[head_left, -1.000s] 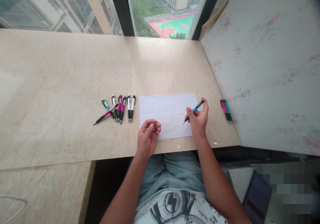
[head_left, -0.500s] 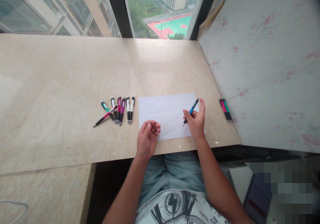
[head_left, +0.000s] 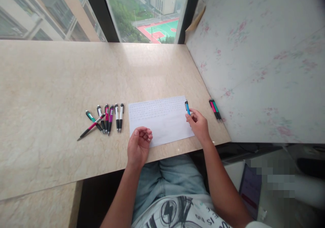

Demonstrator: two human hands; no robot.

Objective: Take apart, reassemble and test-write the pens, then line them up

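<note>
My right hand (head_left: 199, 124) grips a blue pen (head_left: 187, 107) at the right edge of a white sheet of paper (head_left: 162, 128). The pen's black clicker end points up and away; its lower part is hidden by my fingers. Faint lines of writing cover the sheet's upper part. My left hand (head_left: 139, 143) rests at the sheet's lower left corner, palm turned up, fingers loosely curled with nothing in them. Left of the paper lie several pens, among them a white pen (head_left: 121, 118), a purple pen (head_left: 111, 119) and a slanted pink-and-black pen (head_left: 91, 127).
On the right, a pink pen (head_left: 214, 109) and a green pen (head_left: 217, 110) lie side by side against the floral wall (head_left: 254, 68). The stone-patterned counter (head_left: 63, 75) runs back to the window (head_left: 144, 14). Its front edge is just above my lap.
The view has swung to the right, so everything sits further left. In my right hand the pen has turned from slanting up-right to standing nearly upright. My left hand keeps its curled pose.
</note>
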